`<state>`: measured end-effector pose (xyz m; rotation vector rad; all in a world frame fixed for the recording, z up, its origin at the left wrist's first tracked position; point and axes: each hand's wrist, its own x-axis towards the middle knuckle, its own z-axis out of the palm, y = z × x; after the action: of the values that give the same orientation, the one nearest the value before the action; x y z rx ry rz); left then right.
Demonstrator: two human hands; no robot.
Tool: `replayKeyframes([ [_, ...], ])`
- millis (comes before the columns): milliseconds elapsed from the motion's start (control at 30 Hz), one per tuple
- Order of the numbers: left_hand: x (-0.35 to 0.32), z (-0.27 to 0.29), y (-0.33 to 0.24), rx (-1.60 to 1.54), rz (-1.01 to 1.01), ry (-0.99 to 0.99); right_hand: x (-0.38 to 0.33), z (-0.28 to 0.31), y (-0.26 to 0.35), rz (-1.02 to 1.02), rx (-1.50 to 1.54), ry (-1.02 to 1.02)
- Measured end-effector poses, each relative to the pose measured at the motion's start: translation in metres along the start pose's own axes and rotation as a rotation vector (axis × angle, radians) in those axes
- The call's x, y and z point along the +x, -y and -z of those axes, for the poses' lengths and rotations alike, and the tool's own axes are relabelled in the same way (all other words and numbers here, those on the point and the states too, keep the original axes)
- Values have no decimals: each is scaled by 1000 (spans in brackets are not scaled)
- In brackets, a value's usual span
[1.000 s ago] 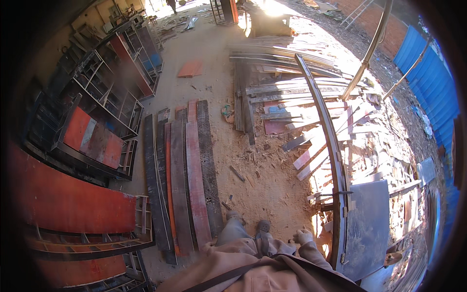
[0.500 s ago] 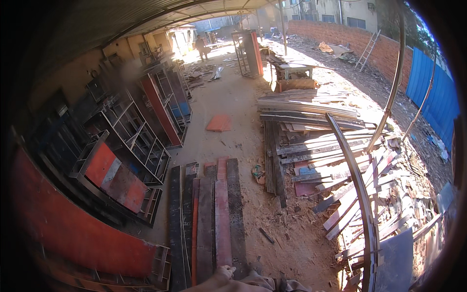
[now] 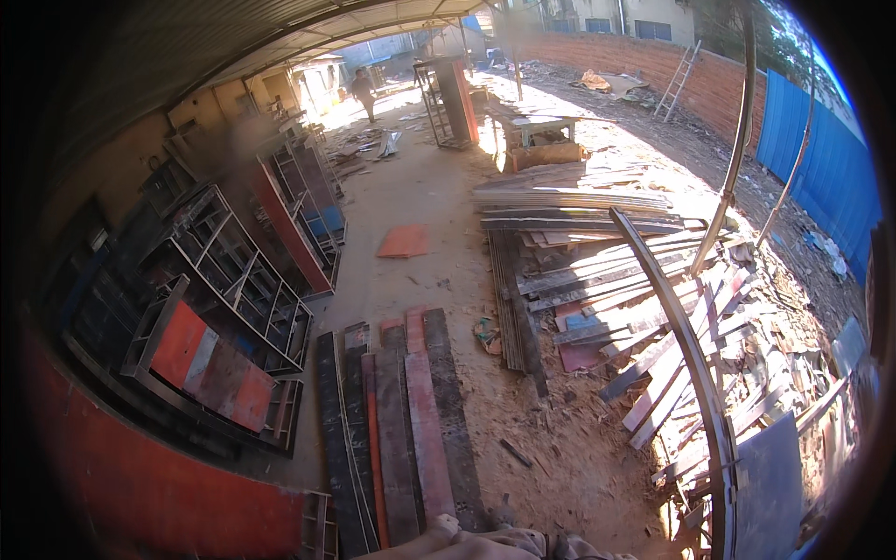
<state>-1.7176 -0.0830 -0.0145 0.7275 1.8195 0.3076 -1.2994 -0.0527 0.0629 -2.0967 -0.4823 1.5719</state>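
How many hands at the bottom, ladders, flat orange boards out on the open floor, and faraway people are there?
Hands: 1, the left hand
Ladders: 1 ladder
Orange boards: 1 orange board
Faraway people: 1 person
Total: 4

Harsh sunlight bleaches loose boards (image 3: 668, 385) at right, shade dims the left beneath the roof (image 3: 271, 58), a smudge blurs the upper left, and edges curve into blackness.

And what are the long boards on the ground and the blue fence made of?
Long boards: probably wood, painted black or reddish; they're flat, plank-like and scuffed.
Blue fence: likely sheet metal, evenly painted; its ridges suggest that, though plastic is possible.
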Motion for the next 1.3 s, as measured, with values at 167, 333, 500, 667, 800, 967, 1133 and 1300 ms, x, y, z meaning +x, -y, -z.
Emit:
replayKeyframes([
  [167,8,-6,10,-309,-40,240,-17,45,-47,-61,73,-116],
  [333,14,-12,-45,-109,-82,263,-40,96,-120,-94,221,-250],
  [500,16,-50,-43,-347,90,336,-48,144,-218,-86,318,-367],
  [667,33,-74,-50,-105,23,531,-80,173,-219,-258,240,-405],
  [800,30,-118,-47,27,-50,447,-113,192,-258,-301,400,-474],
  [967,-11,-157,-106,272,-119,301,-129,188,-318,-456,640,-496],
  [1133,-22,-200,-158,298,-252,262,-141,189,-344,-466,808,-525],
  [1300,-23,-225,-176,368,-276,321,-134,191,-349,-456,785,-581],
])
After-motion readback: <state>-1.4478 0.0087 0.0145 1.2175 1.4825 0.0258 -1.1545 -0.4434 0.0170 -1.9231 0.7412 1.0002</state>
